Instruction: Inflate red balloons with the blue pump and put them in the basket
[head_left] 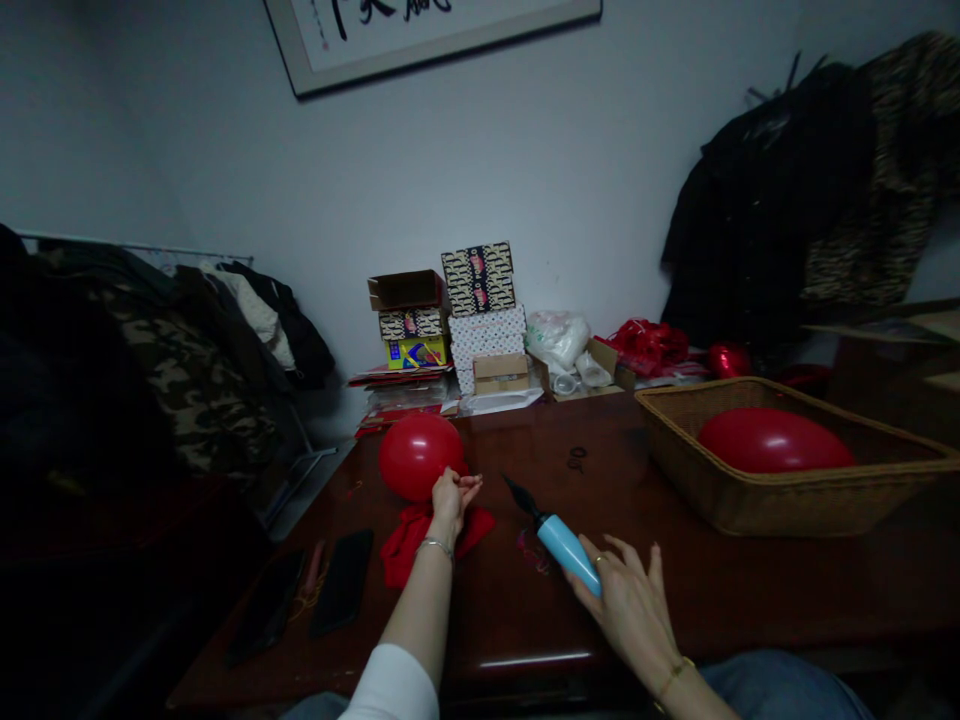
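Observation:
A round red balloon [420,455] is at the left part of the table, its neck pinched in my left hand [450,497]. Below that hand lies a crumpled red cloth-like heap [405,545]. My right hand [630,600] has its thumb and a bent finger about the rear end of a light blue balloon pump [566,548], while the other fingers stretch out. The pump's black nozzle [521,495] points up and left, apart from the balloon. Whether the pump rests on the tabletop I cannot tell.
A wicker basket [750,510] with a larger red balloon [776,440] stands at right. Two dark flat objects [341,582] lie at left. Small dark rings [576,458] sit mid-table. Stacked boxes [487,345] and plastic bags [559,335] line the back. Coats hang on both sides.

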